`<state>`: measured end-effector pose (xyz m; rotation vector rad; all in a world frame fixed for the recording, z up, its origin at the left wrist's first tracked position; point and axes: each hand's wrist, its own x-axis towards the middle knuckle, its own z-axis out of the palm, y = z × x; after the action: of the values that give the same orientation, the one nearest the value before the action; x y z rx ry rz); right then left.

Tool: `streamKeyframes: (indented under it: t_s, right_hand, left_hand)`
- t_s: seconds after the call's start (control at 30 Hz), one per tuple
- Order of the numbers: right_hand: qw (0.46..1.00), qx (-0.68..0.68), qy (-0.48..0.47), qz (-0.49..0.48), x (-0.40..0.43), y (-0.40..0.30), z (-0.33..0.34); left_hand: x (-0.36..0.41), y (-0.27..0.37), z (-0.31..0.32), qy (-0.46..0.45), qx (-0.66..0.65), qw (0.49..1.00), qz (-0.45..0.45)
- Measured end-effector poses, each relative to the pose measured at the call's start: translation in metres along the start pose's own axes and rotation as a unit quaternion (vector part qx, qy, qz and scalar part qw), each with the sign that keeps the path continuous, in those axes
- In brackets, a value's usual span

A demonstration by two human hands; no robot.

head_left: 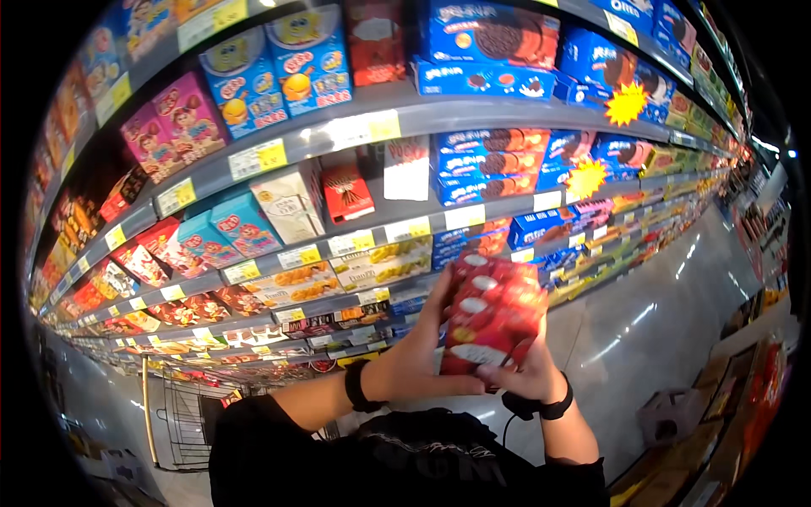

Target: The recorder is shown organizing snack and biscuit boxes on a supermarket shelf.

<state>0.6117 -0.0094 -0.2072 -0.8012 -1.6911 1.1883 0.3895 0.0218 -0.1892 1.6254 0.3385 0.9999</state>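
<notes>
Several red snack boxes (491, 310), stacked together, are held between both hands in front of my chest. My left hand (415, 348) grips their left side and lower edge, its thumb reaching along the bottom. Around the right side and lower front corner closes my right hand (529, 364). Both wrists wear black bands. Behind the held boxes, blue cookie boxes (491, 168) are stacked on a shelf. To their left on that shelf lie a red box (347, 193) and a white carton (288, 206).
Long shelves (374, 244) of packaged snacks with price tags run across the front and away to the right. A wire shopping cart (184, 412) stands at lower left. Cardboard boxes (684, 443) and a pale container (668, 415) are at lower right, beside the grey floor (624, 345).
</notes>
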Motion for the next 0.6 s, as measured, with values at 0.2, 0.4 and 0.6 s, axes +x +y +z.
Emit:
streamKeyframes:
  t_s: [0.2,0.4,0.6]
  right_hand:
    - [0.982,-0.158,-0.081,-0.061,0.038,-0.007,0.003]
    - [0.888,-0.364,-0.084,-0.269,0.084,-0.014,0.005]
    - [0.967,-0.221,-0.086,-0.098,0.085,-0.027,0.019]
  left_hand:
    - [-0.005,0.013,-0.026,0.043,0.292,0.951,0.086]
    - [-0.004,0.003,-0.044,0.072,0.227,0.958,0.159]
    - [0.004,0.010,-0.058,0.026,0.324,0.936,0.136]
